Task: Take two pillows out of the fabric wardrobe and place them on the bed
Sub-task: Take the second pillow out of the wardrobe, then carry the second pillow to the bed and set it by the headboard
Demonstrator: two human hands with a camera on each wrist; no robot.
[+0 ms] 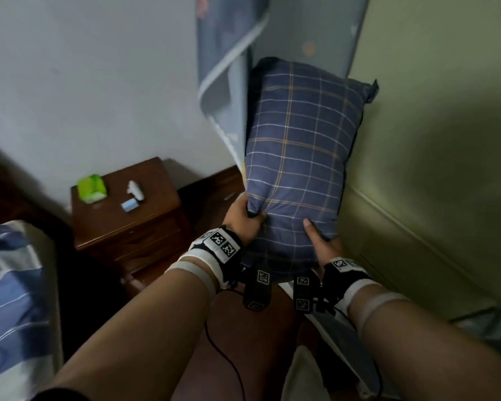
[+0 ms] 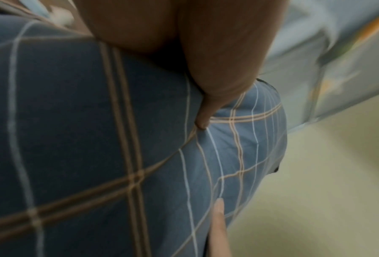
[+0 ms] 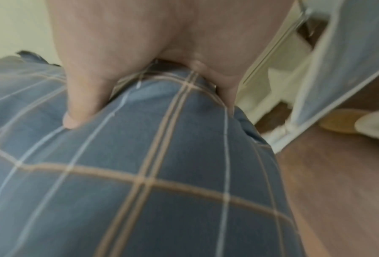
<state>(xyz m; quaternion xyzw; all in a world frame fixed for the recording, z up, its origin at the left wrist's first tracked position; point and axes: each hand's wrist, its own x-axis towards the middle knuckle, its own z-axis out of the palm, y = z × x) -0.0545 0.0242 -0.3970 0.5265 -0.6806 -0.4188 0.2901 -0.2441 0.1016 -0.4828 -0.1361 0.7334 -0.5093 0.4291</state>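
A blue plaid pillow [image 1: 301,157] stands on end in mid-air in front of the fabric wardrobe [image 1: 275,39]. My left hand [image 1: 243,218] grips its lower left corner, thumb pressed into the cloth [image 2: 202,120]. My right hand [image 1: 321,241] grips the lower right edge, thumb on top [image 3: 78,111] and fingers hidden behind the pillow [image 3: 140,173]. The pillow [image 2: 96,139] fills both wrist views. The bed [image 1: 9,299], with blue and white striped bedding, lies at the lower left. No second pillow is in view.
A dark wooden nightstand [image 1: 128,224] stands left of the pillow, holding a green tissue pack [image 1: 91,189], a white object [image 1: 135,190] and a small blue box [image 1: 129,204]. The wardrobe's loose cover flap [image 1: 223,91] hangs beside the pillow. A pale green wall [image 1: 431,140] is at right.
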